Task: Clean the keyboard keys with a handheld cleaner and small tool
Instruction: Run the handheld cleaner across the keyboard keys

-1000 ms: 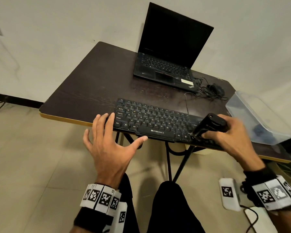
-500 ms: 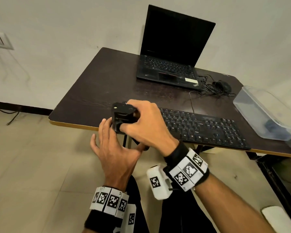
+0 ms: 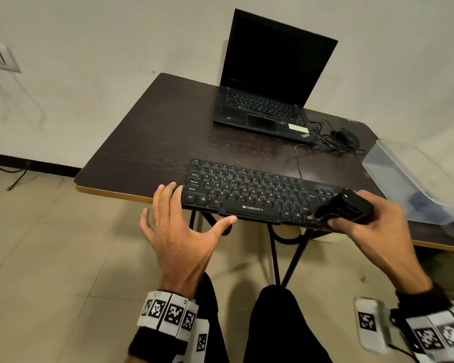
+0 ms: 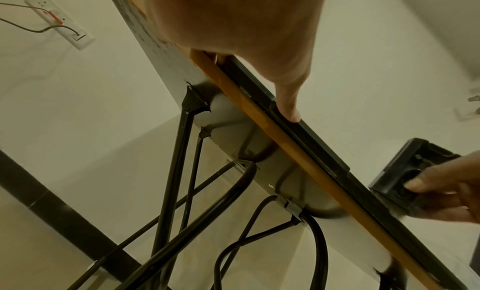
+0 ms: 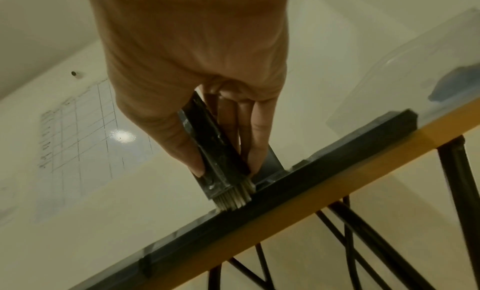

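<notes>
Head view, from nine o'clock to three: the person's left hand [image 3: 180, 231] rests with fingers spread and relaxed, gripping nothing, its fingertips at the left end of the black keyboard [image 3: 249, 192] and its thumb touching the front edge near the space bar. The keyboard lies along the near edge of the dark surface [image 3: 142, 142], long axis running nine to three. At its right end the right hand [image 3: 372, 231] grips the black handheld cleaner [image 3: 345, 206], thumb and fingers wrapped round the body; the right wrist view shows pale bristles [image 5: 232, 198] on its nozzle pressed against the keyboard's near right edge. The uncleaned run of keys probably lies toward nine o'clock of the brush, so the next stroke would follow the long axis leftward, the right hand being the nearer. At twelve o'clock stands an open laptop [image 3: 270, 82], a mouse [image 3: 345, 137] beside it. At three o'clock a clear plastic tub [image 3: 393, 163] holds something dark blue, too blurred to name.
</notes>
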Motion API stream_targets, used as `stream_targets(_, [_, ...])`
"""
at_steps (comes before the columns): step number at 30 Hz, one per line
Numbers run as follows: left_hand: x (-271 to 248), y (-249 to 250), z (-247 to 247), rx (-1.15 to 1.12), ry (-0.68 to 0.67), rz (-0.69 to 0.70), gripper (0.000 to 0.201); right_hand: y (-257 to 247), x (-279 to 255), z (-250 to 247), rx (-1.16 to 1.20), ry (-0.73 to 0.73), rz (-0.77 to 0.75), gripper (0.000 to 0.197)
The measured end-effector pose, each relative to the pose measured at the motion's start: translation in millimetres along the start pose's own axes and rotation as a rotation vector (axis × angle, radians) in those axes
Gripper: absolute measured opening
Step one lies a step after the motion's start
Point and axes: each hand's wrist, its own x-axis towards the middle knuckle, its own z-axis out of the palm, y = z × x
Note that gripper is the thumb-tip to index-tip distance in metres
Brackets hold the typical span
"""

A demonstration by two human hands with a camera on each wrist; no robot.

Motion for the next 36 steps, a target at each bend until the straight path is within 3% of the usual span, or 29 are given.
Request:
stream_targets(4, [-0.5, 0.3, 0.1, 0.002, 0.012, 0.009, 0.11, -26.8, 2.9, 39.5, 0.076, -0.032, -0.135, 0.034])
stream_targets(8, [0.0, -1.4, -0.7, 0.0, -0.007, 0.02, 0.108, -73.3, 5.0, 101.9, 0.157, -0.096, -0.27, 0.023])
stream_targets(13, [1.1, -3.4, -1.1, -0.03, -0.017, 0.039, 0.085, -121.9, 5.6, 151.9, 0.177, -0.112, -0.377, 0.018])
stream_targets(15, [0.7, -4.7, 0.1, -0.021, -0.009, 0.049, 0.084, -120.0, 4.3, 149.3, 0.162, -0.111, -0.378, 0.018])
stream_targets(20, [0.7, -2.3, -0.9, 0.021, -0.006, 0.045, 0.112, -66.7, -1.9, 98.0, 0.108, -0.031, -0.243, 0.024])
stream_targets(28, [0.0, 0.4, -1.9, 0.012, -0.024, 0.032, 0.11, 24.3, -13.6, -8.0, 0.021, 0.206, 0.075, 0.028])
stream_targets(33, [-4.3, 9.7, -6.4, 0.07, 0.0, 0.051, 0.111, 25.0, -5.0, 4.0, 0.098, 0.236, 0.067, 0.022])
stream_targets(36, [-13.5, 47.4, -6.7, 0.089, 0.049, 0.215, 0.089, 7.2, -0.5, 31.6, 0.15, 0.193, -0.017, 0.022])
